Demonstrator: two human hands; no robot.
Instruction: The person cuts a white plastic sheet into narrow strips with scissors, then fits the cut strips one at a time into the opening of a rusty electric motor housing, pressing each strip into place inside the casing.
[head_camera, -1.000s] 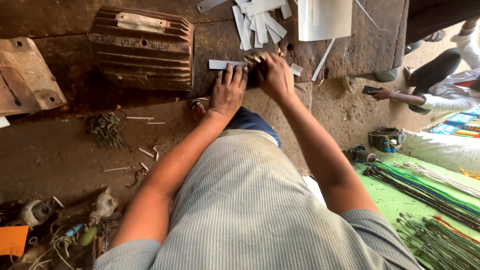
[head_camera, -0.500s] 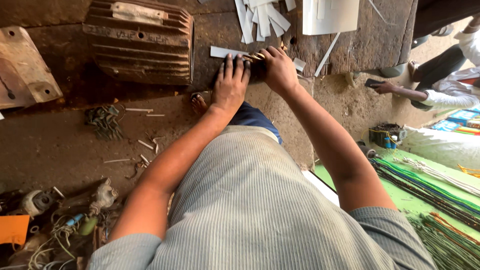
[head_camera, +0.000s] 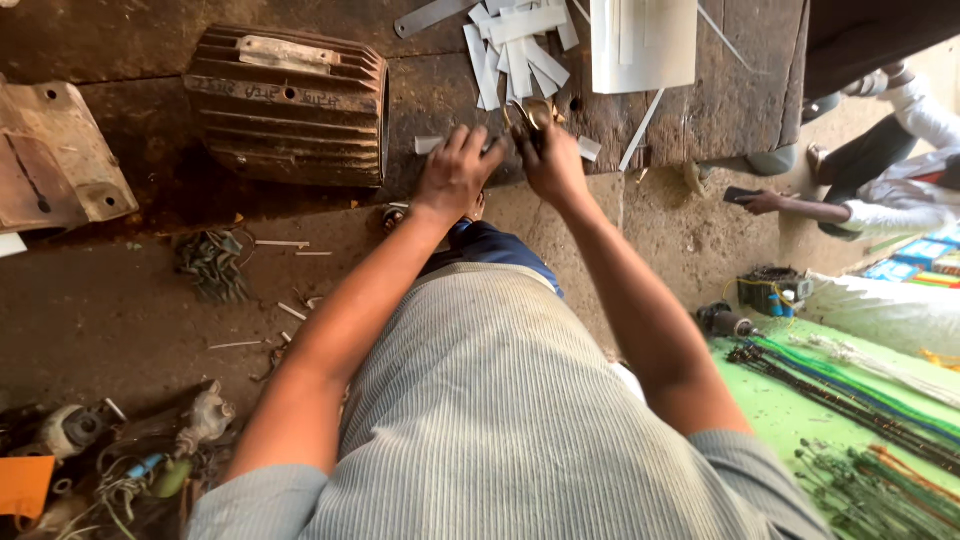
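Note:
My left hand (head_camera: 455, 172) presses flat on a short white strip (head_camera: 428, 144) that lies on the dark wooden surface. Just beside it, my right hand (head_camera: 552, 162) is closed around a pair of brass-coloured scissors (head_camera: 533, 112), whose handles stick up above my fingers. The blades are hidden between my hands. A loose pile of cut white strips (head_camera: 515, 50) lies just beyond both hands, with a small white offcut (head_camera: 590, 148) to the right of my right hand.
A rusty ribbed motor housing (head_camera: 290, 105) stands left of my hands, and a rusty metal bracket (head_camera: 50, 165) sits at the far left. A white sheet (head_camera: 645, 40) lies at the back. Another person's hand holding a phone (head_camera: 755, 198) is at right. Wire bundles lie on a green mat (head_camera: 780, 400).
Both hands stay at nearly the same spot on the strip. My right hand has shifted a little with the scissors, and the view has moved slightly.

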